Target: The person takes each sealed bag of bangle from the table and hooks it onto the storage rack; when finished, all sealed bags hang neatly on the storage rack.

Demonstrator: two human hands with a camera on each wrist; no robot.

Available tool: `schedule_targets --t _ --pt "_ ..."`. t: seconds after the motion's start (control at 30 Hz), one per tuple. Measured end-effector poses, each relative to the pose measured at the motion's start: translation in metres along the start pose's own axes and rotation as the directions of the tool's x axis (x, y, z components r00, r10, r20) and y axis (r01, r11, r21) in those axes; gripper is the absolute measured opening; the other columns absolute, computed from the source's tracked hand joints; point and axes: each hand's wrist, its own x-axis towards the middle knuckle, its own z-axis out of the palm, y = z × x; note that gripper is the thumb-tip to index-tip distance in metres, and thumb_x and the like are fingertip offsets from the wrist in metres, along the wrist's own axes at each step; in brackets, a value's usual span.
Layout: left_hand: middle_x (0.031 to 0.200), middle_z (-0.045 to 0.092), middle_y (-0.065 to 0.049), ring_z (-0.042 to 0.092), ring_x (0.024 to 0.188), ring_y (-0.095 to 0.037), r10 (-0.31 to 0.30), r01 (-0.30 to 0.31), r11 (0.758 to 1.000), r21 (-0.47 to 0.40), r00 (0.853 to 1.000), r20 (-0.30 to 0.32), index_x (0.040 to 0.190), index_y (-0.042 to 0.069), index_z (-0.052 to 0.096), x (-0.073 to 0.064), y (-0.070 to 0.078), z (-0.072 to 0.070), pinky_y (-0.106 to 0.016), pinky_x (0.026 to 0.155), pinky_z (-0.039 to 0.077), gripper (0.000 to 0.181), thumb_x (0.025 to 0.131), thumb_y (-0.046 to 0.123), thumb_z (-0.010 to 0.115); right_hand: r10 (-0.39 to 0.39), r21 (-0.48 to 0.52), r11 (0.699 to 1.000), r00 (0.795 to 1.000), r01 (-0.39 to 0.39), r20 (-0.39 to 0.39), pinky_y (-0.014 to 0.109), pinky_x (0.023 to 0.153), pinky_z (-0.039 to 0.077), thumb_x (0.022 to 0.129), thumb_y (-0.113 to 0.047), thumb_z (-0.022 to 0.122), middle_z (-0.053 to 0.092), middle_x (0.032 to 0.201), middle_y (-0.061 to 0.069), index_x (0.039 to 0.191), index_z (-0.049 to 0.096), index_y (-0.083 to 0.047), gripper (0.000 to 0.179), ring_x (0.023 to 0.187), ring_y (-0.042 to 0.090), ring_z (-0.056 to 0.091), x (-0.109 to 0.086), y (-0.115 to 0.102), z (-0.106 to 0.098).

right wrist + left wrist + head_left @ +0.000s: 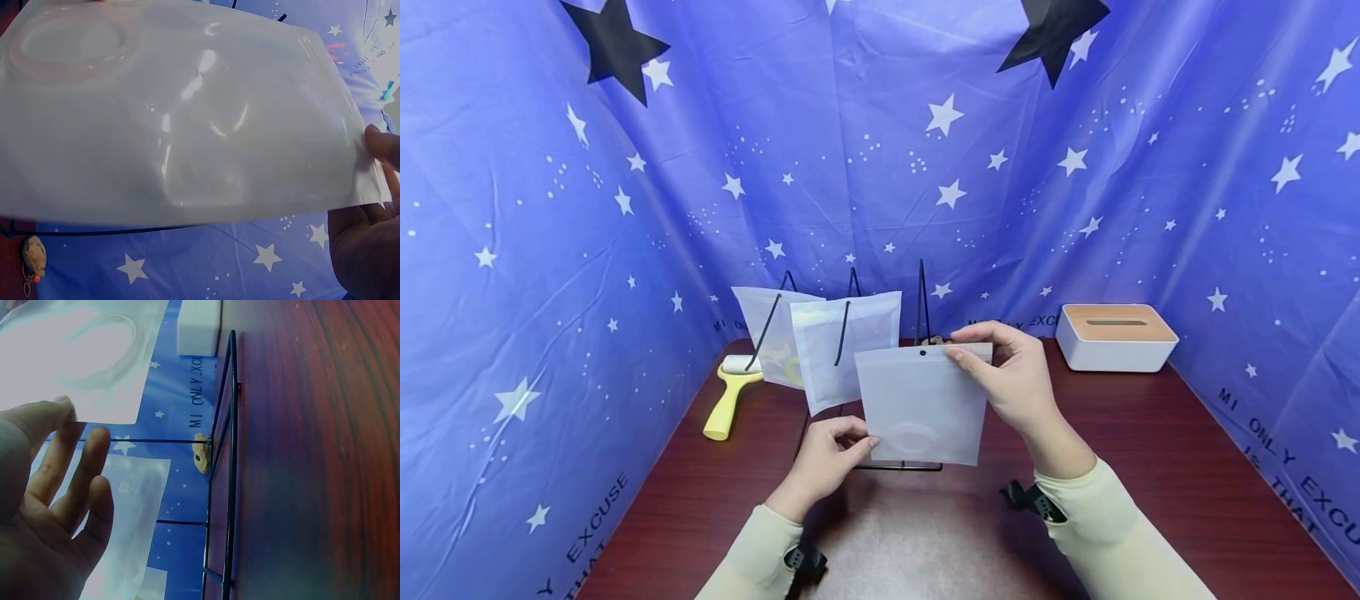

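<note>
A frosted white zip pouch [925,408] with a ring-shaped thing inside stands upright before a black wire display rack [233,456]. My right hand [1018,375] pinches its top right corner between thumb and fingers. At the lower left edge, my left hand [827,458] pinches the pouch with thumb and index finger, the other fingers loosely bent in the left wrist view. A dark hook tip shows at the hole in the pouch's top strip. Two similar pouches hang on the rack's other hooks, a middle pouch [827,350] and a left pouch [767,325].
A yellow-handled lint roller [722,410] lies at the left. At the back right stands a white tissue box [1116,356] with a wooden lid. Behind the rack sits a small tan trinket [34,255] with an orange bead. Blue star-printed curtains surround the dark red table [1150,500].
</note>
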Motion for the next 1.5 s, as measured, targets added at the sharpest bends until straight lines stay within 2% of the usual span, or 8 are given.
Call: schedule_targets --t 0.33,0.5,0.6,0.7,0.83,1.1,1.37,1.5 --pt "0.075 0.068 0.012 0.059 0.062 -0.009 0.02 -0.019 1.0 0.025 0.999 -0.026 0.09 0.018 0.078 0.0 -0.005 -0.004 -0.028 0.057 0.051 0.006 0.094 0.017 0.081 0.037 -0.028 0.999 0.999 -0.036 0.01 0.024 0.051 0.044 0.086 -0.001 0.085 0.075 0.091 0.005 0.097 0.079 -0.004 0.013 0.062 0.01 0.057 0.005 0.003 0.002" --pt "0.076 0.068 0.011 0.058 0.063 -0.009 0.01 -0.01 1.0 0.019 1.0 -0.026 0.091 0.02 0.078 0.002 -0.007 -0.007 -0.027 0.057 0.049 0.005 0.094 0.017 0.081 0.051 -0.052 0.997 0.999 -0.05 0.014 0.025 0.049 0.041 0.087 -0.005 0.086 0.075 0.091 0.005 0.095 0.08 -0.008 0.01 0.056 0.009 0.052 0.009 0.004 0.004" --pt "0.075 0.069 0.01 0.058 0.062 -0.01 -0.005 0.006 1.0 0.012 1.0 -0.019 0.091 0.021 0.078 0.003 -0.009 -0.009 -0.027 0.056 0.048 0.006 0.095 0.018 0.08 0.059 -0.049 0.997 0.998 -0.058 0.025 0.026 0.049 0.043 0.088 -0.005 0.085 0.075 0.091 0.007 0.095 0.08 -0.008 0.01 0.057 0.01 0.055 0.01 0.008 0.005" --pt "0.074 0.07 0.009 0.059 0.063 -0.011 -0.028 0.028 1.0 0.006 0.999 -0.015 0.092 0.02 0.078 0.005 -0.011 -0.01 -0.026 0.056 0.048 0.004 0.095 0.02 0.08 0.06 -0.044 0.997 0.998 -0.059 0.028 0.026 0.051 0.047 0.088 -0.005 0.085 0.075 0.091 0.008 0.095 0.08 -0.007 0.009 0.061 0.013 0.06 0.012 0.011 0.005" --pt "0.075 0.07 0.008 0.059 0.064 -0.012 -0.044 0.044 0.999 0.005 0.999 -0.017 0.094 0.015 0.078 0.01 -0.014 -0.011 -0.027 0.058 0.048 0.006 0.095 0.021 0.08 0.051 -0.07 0.996 0.998 -0.049 0.02 0.026 0.051 0.045 0.088 -0.006 0.086 0.075 0.09 0.006 0.095 0.08 -0.008 0.009 0.061 0.013 0.059 0.016 0.014 0.005" --pt "0.075 0.07 0.009 0.064 0.067 -0.012 -0.049 0.05 0.998 0.039 0.999 -0.019 0.094 0.022 0.075 0.023 -0.017 -0.01 -0.029 0.062 0.052 0.005 0.097 0.024 0.078 0.045 -0.128 0.991 0.999 -0.042 0.023 0.023 0.05 0.039 0.088 0.0 0.083 0.075 0.087 0.011 0.094 0.078 -0.002 0.008 0.061 0.009 0.053 0.029 0.021 0.002" --pt "0.08 0.071 0.008 0.064 0.07 -0.011 -0.065 0.068 0.997 0.037 0.995 -0.08 0.093 0.018 0.074 0.037 -0.025 -0.004 -0.029 0.067 0.053 0.006 0.097 0.019 0.078 0.075 -0.182 0.981 0.996 -0.067 0.038 0.025 0.052 0.041 0.09 -0.002 0.082 0.075 0.087 0.009 0.094 0.077 0.001 0.008 0.06 0.011 0.051 0.039 0.0 0.006" --pt "0.083 0.073 0.008 0.066 0.074 -0.011 -0.055 0.062 0.997 0.05 0.989 -0.141 0.095 0.013 0.075 0.044 -0.027 0.001 -0.029 0.07 0.054 0.005 0.096 0.017 0.078 0.085 -0.187 0.979 0.996 -0.077 0.032 0.025 0.052 0.042 0.09 -0.004 0.082 0.075 0.088 0.009 0.095 0.077 0.001 0.009 0.059 0.01 0.051 0.045 0.001 0.006"
